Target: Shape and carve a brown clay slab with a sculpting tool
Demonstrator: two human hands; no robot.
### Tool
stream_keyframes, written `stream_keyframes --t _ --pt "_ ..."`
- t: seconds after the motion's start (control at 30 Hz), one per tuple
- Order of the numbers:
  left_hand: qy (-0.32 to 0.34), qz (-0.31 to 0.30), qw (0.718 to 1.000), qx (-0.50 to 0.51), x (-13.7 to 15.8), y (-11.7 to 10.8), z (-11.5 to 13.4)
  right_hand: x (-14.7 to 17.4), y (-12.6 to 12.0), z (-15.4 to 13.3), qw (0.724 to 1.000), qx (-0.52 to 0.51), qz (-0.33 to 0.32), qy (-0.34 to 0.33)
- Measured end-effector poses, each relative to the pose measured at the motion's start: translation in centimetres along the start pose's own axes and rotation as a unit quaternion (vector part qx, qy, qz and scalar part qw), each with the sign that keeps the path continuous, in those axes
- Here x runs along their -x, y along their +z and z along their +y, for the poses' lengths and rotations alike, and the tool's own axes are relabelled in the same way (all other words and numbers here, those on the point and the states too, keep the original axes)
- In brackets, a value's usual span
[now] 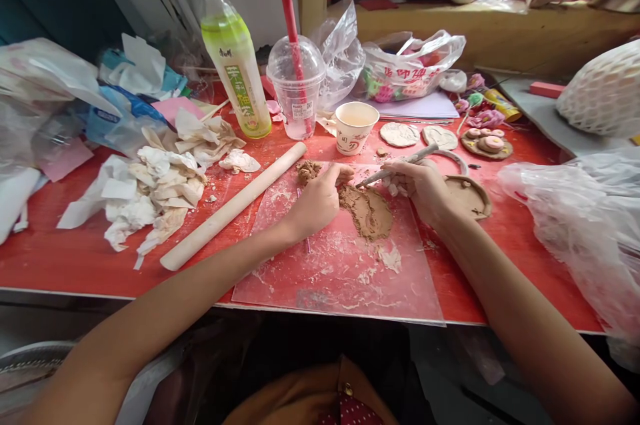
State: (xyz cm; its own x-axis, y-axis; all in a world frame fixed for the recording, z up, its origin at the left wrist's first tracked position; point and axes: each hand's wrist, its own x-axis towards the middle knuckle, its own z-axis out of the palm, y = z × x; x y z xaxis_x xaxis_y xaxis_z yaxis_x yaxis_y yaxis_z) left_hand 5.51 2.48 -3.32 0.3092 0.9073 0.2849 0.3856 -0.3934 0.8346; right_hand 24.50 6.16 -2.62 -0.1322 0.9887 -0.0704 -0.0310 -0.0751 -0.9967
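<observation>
My right hand [425, 186] grips a slim grey clay modelling tool [373, 178] like a pen, its tip at the far edge of a flat slab of brown clay [374, 211]. The slab has a ragged groove and rough edges. At its left edge is my left hand [320, 201], fingers curled together; whatever they may hold is hidden. Both slab and hand are over a clear plastic sheet [340, 278] smeared with clay. A crumbly lump of clay [309, 172] sits just beyond my left hand. Beside my right wrist lies a round clay dish with a raised rim [467, 197].
A wooden rolling pin [233, 208] lies diagonally at left, near crumpled tissues [160, 188]. Behind stand a tea bottle [233, 65], a plastic cup with a red straw [297, 88] and a paper cup [356, 130]. Clay discs [400, 135] and a plastic bag [580, 211] are at right.
</observation>
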Motion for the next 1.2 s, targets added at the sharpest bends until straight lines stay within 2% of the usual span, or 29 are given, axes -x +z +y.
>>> stream_keyframes --t 0.23,0.43,0.53,0.77,0.93,1.2 --pt "0.002 -0.004 1.000 -0.012 0.1 0.0 0.1 0.2 -0.1 -0.4 1.000 0.002 -0.015 0.006" --pt "0.002 -0.002 1.000 -0.019 0.2 0.0 0.0 1.6 1.6 -0.8 0.998 0.000 -0.049 0.027" --pt "-0.001 0.001 1.000 -0.018 0.1 0.0 0.1 1.7 1.9 -0.8 0.999 -0.032 -0.012 0.010" --pt "-0.003 -0.002 1.000 -0.007 0.1 -0.1 0.2 0.9 0.6 -0.5 0.989 -0.050 0.135 -0.040" --pt "0.000 -0.010 1.000 -0.020 0.1 -0.2 0.4 0.8 0.7 -0.3 0.990 -0.027 0.134 -0.034" --pt "0.003 -0.008 1.000 -0.018 0.1 0.1 0.1 0.8 0.4 -0.4 0.995 -0.020 0.099 -0.009"
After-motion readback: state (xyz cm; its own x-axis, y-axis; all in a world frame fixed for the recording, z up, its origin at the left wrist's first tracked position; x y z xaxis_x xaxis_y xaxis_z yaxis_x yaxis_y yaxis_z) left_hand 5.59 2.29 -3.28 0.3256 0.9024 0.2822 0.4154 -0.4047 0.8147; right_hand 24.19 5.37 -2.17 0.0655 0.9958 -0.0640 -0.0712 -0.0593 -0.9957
